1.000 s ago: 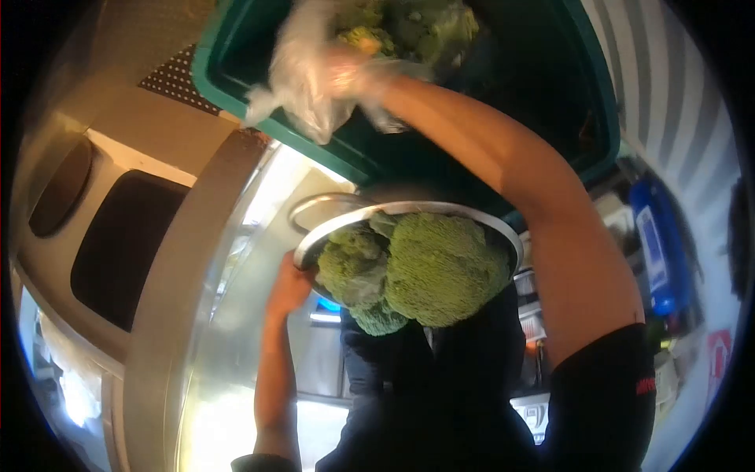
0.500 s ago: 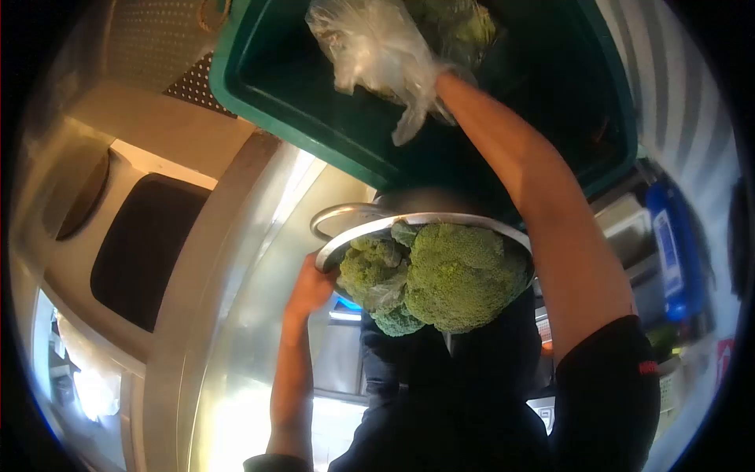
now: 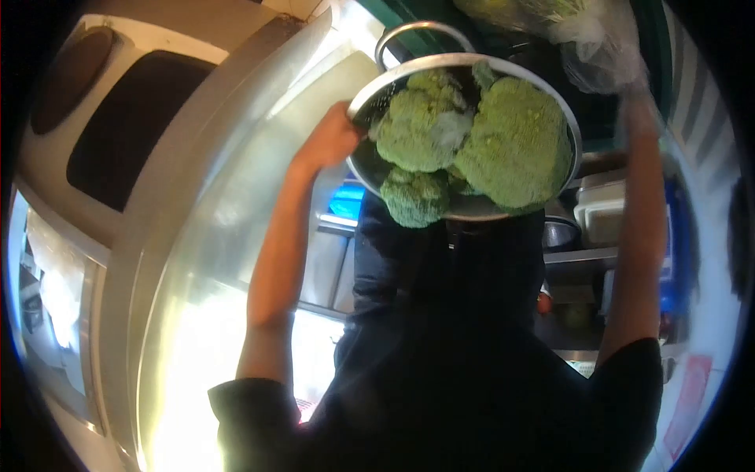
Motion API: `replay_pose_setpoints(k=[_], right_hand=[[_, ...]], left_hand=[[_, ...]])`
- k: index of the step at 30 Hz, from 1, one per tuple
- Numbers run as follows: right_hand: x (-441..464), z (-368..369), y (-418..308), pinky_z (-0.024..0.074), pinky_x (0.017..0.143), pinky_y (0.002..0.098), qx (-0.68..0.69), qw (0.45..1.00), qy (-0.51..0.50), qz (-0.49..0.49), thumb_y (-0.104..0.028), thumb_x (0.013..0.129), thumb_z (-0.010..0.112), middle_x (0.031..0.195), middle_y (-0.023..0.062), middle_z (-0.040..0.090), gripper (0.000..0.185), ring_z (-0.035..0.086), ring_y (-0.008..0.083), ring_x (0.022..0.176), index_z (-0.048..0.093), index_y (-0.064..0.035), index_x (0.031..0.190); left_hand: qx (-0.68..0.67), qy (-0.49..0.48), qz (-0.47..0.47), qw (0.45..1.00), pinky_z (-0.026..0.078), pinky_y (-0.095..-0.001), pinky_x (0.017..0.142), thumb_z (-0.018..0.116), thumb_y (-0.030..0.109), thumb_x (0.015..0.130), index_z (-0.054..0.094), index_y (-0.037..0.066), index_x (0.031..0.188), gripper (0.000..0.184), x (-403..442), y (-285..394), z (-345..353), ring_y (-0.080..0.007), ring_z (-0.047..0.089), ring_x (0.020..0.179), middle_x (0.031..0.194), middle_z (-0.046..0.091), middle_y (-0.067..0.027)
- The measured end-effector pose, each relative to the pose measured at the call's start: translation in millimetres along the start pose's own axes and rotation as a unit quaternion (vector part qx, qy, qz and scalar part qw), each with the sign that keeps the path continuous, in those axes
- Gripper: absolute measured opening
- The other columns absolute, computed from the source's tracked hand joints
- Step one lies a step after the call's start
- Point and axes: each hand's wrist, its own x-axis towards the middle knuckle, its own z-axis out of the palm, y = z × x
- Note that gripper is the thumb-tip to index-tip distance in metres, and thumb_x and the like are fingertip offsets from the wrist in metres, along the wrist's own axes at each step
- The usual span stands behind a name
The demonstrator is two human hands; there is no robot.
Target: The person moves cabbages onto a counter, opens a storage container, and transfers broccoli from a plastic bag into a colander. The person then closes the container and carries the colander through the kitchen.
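The left hand (image 3: 334,135) gripped the colander (image 3: 472,58) by its left rim; broccoli (image 3: 515,145) inside overhung the near edge, risking a tumble if that one-sided hold tipped. The right hand (image 3: 637,104), at the far-right bag (image 3: 605,51), was too blurred to judge.

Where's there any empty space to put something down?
The shiny metal surface looks bare between the left forearm and the pale ledge, though glare hides part of it. The colander is crowded: broccoli fills most of it, and the left hand grips its rim.
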Motion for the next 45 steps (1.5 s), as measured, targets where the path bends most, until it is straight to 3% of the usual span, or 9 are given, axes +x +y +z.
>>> replay_pose_setpoints(k=[6,8,11,18,28,33,35,40,45], right_hand=[[-68,-61,-17,0.0409,0.096,0.0378,-0.131,0.989,0.06,0.019,-0.026,0.085,0.06,0.136,0.0147,0.04,0.057,0.045,0.0263,0.121,0.037,-0.0092,0.134],[-64,-46,-17,0.0417,0.093,0.0357,-0.103,0.989,0.103,0.004,-0.019,0.077,0.071,0.132,0.014,0.045,0.063,0.045,0.0229,0.119,0.043,-0.0079,0.131],[-7,-54,26,0.0385,0.096,0.0323,-0.12,0.988,0.098,0.002,-0.04,0.075,0.07,0.132,0.0145,0.045,0.072,0.045,0.0248,0.12,0.043,-0.006,0.132],[39,81,84,0.0308,0.105,0.0409,-0.63,0.762,0.103,-0.114,-0.045,0.069,0.072,0.143,0.0207,0.026,0.094,0.024,0.0336,0.133,0.025,-0.0067,0.14],[93,-26,184,0.0386,0.099,0.0406,-0.229,0.964,0.127,0.055,-0.035,0.061,0.078,0.133,0.0231,0.04,0.101,0.042,0.0349,0.122,0.022,-0.004,0.139],[-51,-30,61,0.0348,0.101,0.0379,-0.231,0.953,0.174,-0.085,-0.028,0.071,0.069,0.131,0.0209,0.041,0.082,0.042,0.0301,0.121,0.027,-0.0028,0.137],[-129,-52,22,0.0369,0.1,0.0369,-0.463,0.853,0.139,-0.198,-0.028,0.075,0.063,0.129,0.0196,0.042,0.074,0.043,0.0291,0.12,0.031,-0.003,0.136],[-301,10,-96,0.0396,0.098,0.0391,-0.202,0.955,0.209,-0.056,-0.027,0.072,0.062,0.133,0.0177,0.039,0.073,0.044,0.0296,0.12,0.034,-0.007,0.136],[-384,45,-52,0.0361,0.102,0.0436,-0.183,0.982,-0.042,-0.029,-0.03,0.07,0.069,0.136,0.0187,0.033,0.077,0.035,0.0319,0.126,0.034,-0.0108,0.136]], left_hand=[[0.121,-0.083,-0.06,0.987,0.046,-0.0369,0.077,0.052,0.001,0.07,0.058,-0.006,0.097,0.029,5,-4,-8,-0.0235,0.058,0.081,0.09,0.064,-0.0205],[0.138,0.059,0.145,0.978,0.046,-0.037,0.082,0.053,0.0,0.07,0.058,-0.005,0.102,0.033,19,-57,3,-0.0233,0.058,0.086,0.093,0.065,-0.0182],[0.024,0.003,0.061,0.998,0.046,-0.0339,0.077,0.049,-0.002,0.072,0.058,-0.004,0.099,0.029,18,-60,5,-0.0216,0.057,0.085,0.089,0.063,-0.0163],[0.002,0.052,-0.032,0.998,0.045,-0.0329,0.076,0.045,-0.007,0.072,0.057,-0.005,0.103,0.033,2,-26,13,-0.0173,0.055,0.082,0.087,0.063,-0.0128],[-0.018,-0.024,-0.027,0.999,0.045,-0.0313,0.076,0.05,-0.002,0.078,0.056,-0.004,0.105,0.028,2,-7,8,-0.0175,0.056,0.083,0.088,0.062,-0.0122],[0.215,0.082,0.033,0.973,0.04,-0.042,0.082,0.052,0.006,0.075,0.057,-0.007,0.096,0.025,13,-64,1,-0.0328,0.052,0.087,0.09,0.058,-0.0238],[0.109,0.003,0.065,0.992,0.042,-0.0397,0.075,0.055,0.008,0.073,0.058,-0.007,0.093,0.024,19,-53,0,-0.0307,0.054,0.078,0.078,0.059,-0.0217],[0.033,-0.003,0.063,0.997,0.045,-0.0342,0.073,0.057,0.003,0.068,0.057,-0.007,0.093,0.028,20,-27,0,-0.0224,0.057,0.076,0.077,0.061,-0.0147],[0.061,-0.009,0.028,0.998,0.044,-0.0331,0.075,0.057,0.001,0.068,0.057,-0.008,0.093,0.027,22,-24,-2,-0.0201,0.057,0.079,0.08,0.062,-0.0133]])
